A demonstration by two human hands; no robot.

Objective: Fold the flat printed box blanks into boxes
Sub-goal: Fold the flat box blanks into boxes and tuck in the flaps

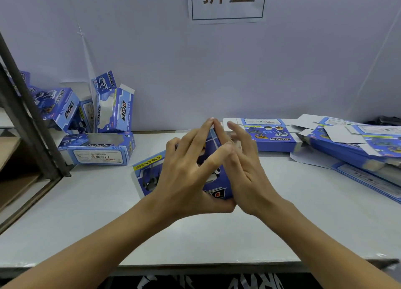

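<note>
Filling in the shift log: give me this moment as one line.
step: folding | left hand: holds box blank | right hand: presses it, fingers straight | folded boxes: left | flat blanks: right

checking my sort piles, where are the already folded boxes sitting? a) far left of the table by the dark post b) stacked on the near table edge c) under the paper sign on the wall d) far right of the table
a: the folded boxes are heaped at the table's far left beside the dark post, while flat blanks lie on the right and both hands work one box mid-table.
</note>
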